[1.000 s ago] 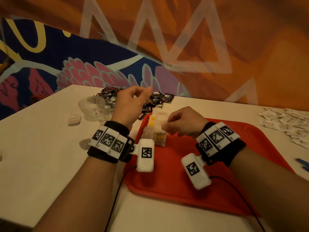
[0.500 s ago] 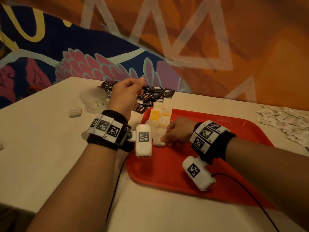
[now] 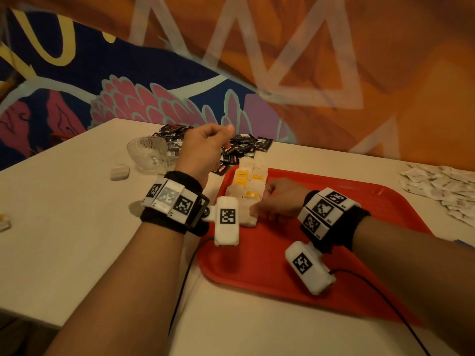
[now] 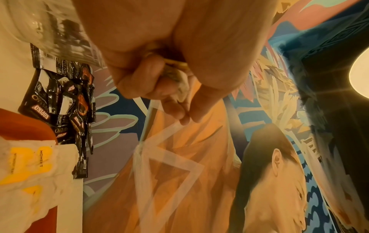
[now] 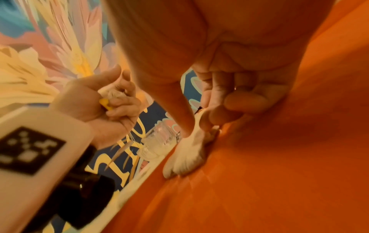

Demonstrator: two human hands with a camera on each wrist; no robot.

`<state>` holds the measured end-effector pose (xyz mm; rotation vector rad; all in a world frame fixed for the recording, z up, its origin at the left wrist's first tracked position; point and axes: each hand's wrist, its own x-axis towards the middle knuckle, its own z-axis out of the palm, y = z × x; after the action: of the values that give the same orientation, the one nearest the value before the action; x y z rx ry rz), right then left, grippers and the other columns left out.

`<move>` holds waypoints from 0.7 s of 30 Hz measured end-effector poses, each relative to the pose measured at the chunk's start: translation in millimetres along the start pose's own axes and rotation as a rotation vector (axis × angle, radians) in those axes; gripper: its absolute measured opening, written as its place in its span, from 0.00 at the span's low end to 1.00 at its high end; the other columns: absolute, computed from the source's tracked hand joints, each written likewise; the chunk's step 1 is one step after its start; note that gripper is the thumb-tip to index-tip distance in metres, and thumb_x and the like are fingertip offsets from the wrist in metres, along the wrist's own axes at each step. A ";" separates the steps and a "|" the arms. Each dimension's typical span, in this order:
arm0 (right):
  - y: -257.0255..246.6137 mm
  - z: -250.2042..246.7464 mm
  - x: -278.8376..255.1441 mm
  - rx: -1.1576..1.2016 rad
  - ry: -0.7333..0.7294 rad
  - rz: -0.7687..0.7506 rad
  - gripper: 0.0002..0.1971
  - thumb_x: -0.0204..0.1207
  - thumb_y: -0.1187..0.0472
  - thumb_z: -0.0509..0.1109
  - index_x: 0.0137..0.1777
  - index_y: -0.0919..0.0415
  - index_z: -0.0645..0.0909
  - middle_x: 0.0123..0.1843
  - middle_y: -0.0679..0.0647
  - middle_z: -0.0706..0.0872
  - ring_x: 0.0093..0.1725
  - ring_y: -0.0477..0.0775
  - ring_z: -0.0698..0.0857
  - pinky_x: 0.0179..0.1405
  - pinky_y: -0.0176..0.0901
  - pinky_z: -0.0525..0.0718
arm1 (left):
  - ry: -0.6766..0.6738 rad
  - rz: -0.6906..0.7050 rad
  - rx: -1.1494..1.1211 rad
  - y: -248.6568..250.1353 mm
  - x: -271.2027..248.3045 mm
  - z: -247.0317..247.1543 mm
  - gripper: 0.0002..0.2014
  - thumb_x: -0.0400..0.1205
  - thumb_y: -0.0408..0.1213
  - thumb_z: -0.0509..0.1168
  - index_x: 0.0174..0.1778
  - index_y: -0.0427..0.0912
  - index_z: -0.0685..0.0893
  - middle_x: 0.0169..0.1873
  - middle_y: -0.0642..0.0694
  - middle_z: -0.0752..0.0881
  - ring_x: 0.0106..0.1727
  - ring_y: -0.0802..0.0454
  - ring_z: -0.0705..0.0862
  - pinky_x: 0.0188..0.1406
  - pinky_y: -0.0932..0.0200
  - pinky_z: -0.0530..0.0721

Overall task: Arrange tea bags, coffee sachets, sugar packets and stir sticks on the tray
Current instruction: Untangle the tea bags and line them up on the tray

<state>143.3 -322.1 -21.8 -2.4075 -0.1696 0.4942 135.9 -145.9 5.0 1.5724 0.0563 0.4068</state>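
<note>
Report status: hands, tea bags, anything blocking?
Right hand pinching a tea bag on the red tray. Left hand raised, clutching more tea bags. Nothing blocking.

We see a white table (image 3: 64, 214) carrying a red tray (image 3: 372, 201), a clear glass cup (image 3: 147, 152), a pile of black coffee sachets (image 3: 244, 147) — and white sugar packets (image 3: 442, 186) far right.

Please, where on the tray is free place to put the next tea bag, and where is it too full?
The tray is bare right of the right hand up to its far and right rims, and near its front rim. Its far left corner is crowded with tea bags; beyond it lie coffee sachets.
</note>
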 end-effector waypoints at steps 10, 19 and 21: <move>-20.7 -5.5 -8.0 0.211 0.323 -0.550 0.12 0.68 0.56 0.82 0.44 0.51 0.80 0.37 0.47 0.86 0.35 0.43 0.83 0.37 0.34 0.79 | -0.200 -0.077 -0.016 5.5 -10.0 15.2 0.27 0.89 0.59 0.47 0.54 0.40 0.81 0.30 0.47 0.77 0.26 0.55 0.74 0.24 0.61 0.71; -32.8 -12.7 -10.1 0.308 0.378 -0.715 0.21 0.64 0.59 0.85 0.56 0.51 0.85 0.46 0.45 0.89 0.45 0.44 0.89 0.47 0.36 0.87 | -0.318 -0.069 -0.195 8.0 -16.2 21.1 0.36 0.73 0.71 0.46 0.47 0.39 0.79 0.46 0.29 0.79 0.50 0.33 0.78 0.45 0.45 0.79; -31.7 -13.8 -8.8 0.294 0.423 -0.698 0.15 0.65 0.59 0.85 0.49 0.50 0.85 0.42 0.44 0.90 0.43 0.41 0.89 0.48 0.35 0.86 | -0.337 -0.053 -0.203 8.9 -16.9 22.4 0.34 0.72 0.71 0.44 0.46 0.43 0.78 0.40 0.35 0.75 0.42 0.40 0.74 0.35 0.54 0.73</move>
<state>140.7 -308.0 10.9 -1.9394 -0.6637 -0.2899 124.7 -172.6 10.2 1.4167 -0.1969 0.0986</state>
